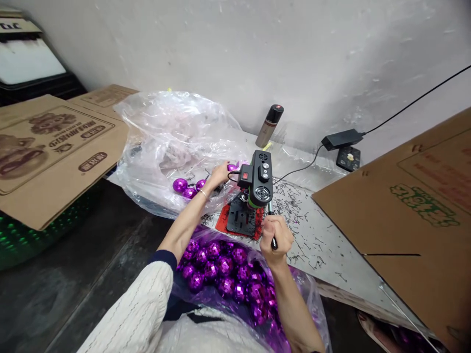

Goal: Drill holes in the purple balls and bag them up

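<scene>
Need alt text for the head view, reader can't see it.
A person's right hand grips the lever of a small bench machine, while the left hand is at a shiny purple ball beside it. More purple balls fill a plastic bag nearest the person; thin black bits litter the pale tabletop.

You have soft, whitish light; wall [221,54] pale, shading darker upper right. Floor [121,260] dim off the desk's [331,260] left edge. Sharp glints on your purple balls [225,265], near edge. Glare streaks the clear bag [198,120], far left corner. Wide-lens stretch at the sides.
</scene>
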